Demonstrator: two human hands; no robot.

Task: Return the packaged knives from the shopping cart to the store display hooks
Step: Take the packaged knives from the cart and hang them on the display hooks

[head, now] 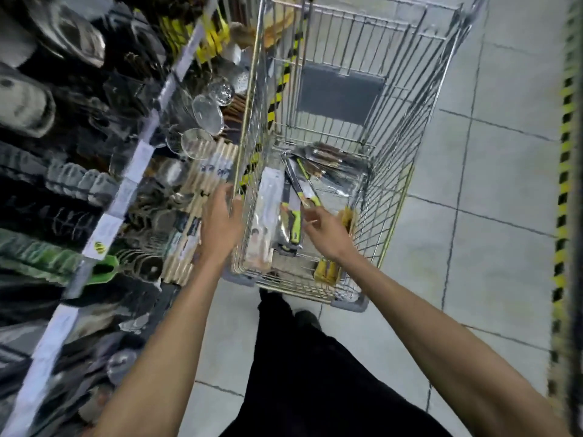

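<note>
Left hand (pixel 220 219): fingers straight and relaxed at the shopping cart's (pixel 394 197) left rim, likely steadying it.
Right hand (pixel 326 230): inside the near end, apparently pinching a green-handled packaged knife (pixel 307 192) — tilted up, ready to lift.
Other packaged knives (pixel 265 216): flat on the cart floor.
Display hooks: on the left shelving (pixel 132 171) — too blurred to pick out.

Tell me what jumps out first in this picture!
The big wire shopping cart in the middle, with packaged knives heaped at its bottom. The right hand pinches a green-handled knife there, while the left hand hovers open by the cart's left side.
</note>
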